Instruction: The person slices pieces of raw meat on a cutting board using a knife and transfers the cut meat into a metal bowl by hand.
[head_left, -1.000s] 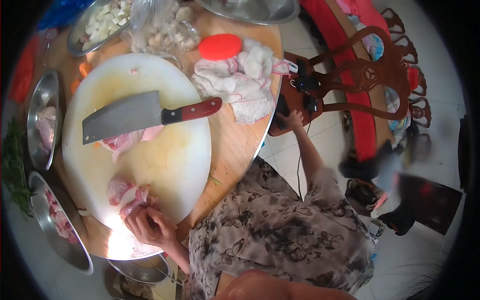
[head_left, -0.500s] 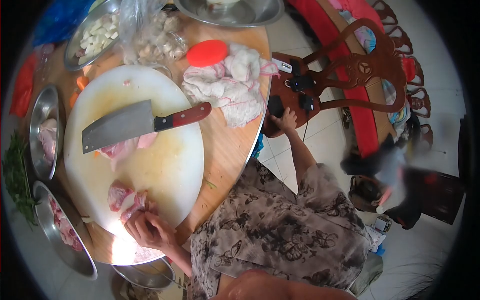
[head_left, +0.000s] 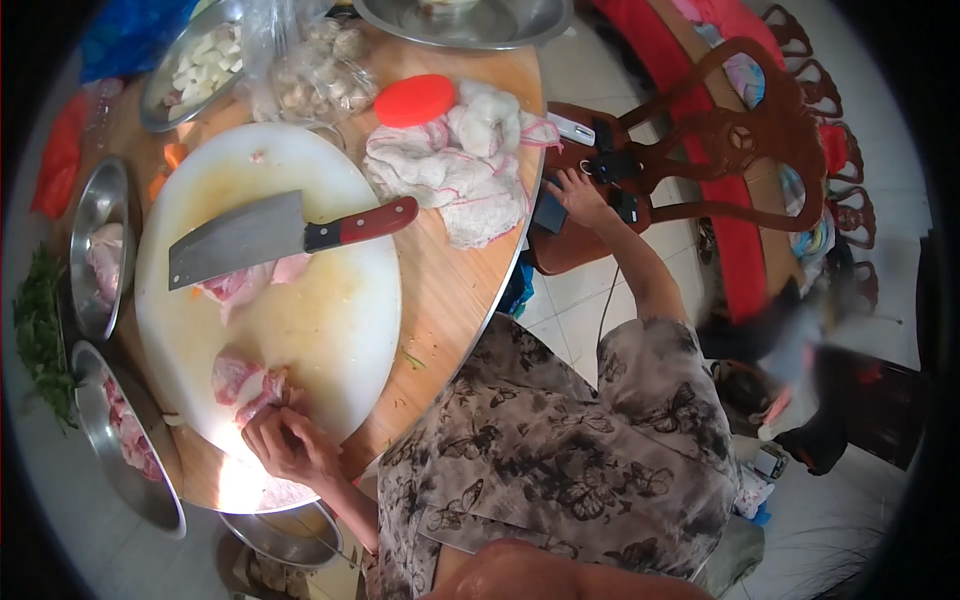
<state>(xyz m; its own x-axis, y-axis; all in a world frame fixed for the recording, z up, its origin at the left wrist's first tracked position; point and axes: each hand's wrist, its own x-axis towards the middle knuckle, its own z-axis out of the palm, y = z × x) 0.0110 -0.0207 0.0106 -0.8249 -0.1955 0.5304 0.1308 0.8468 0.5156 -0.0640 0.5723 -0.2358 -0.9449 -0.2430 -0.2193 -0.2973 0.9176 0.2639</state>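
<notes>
My left hand point(head_left: 290, 445) rests at the near edge of the round white cutting board point(head_left: 335, 330), its fingers curled on the end of a piece of raw meat point(head_left: 238, 382). My right hand point(head_left: 580, 198) is stretched over the seat of a wooden chair point(head_left: 570, 252), fingers apart, beside a dark flat object point(head_left: 549, 212) and a small black item point(head_left: 614, 164). Whether its fingertips touch anything is unclear. A cleaver point(head_left: 240, 240) with a red and black handle lies on the board, partly over another raw meat piece point(head_left: 245, 285).
Metal bowls hold white cubes point(head_left: 208, 58), raw meat point(head_left: 106, 262) and more cut meat point(head_left: 130, 430). A white cloth point(head_left: 445, 185) and red lid point(head_left: 415, 101) lie right of the board. Bagged garlic-like bulbs point(head_left: 325, 75) sit behind. Greens point(head_left: 42, 335) are far left.
My right hand has moved forward over the chair seat, away from the dark flat object's near side. My left hand stays at the meat. The view has shifted slightly.
</notes>
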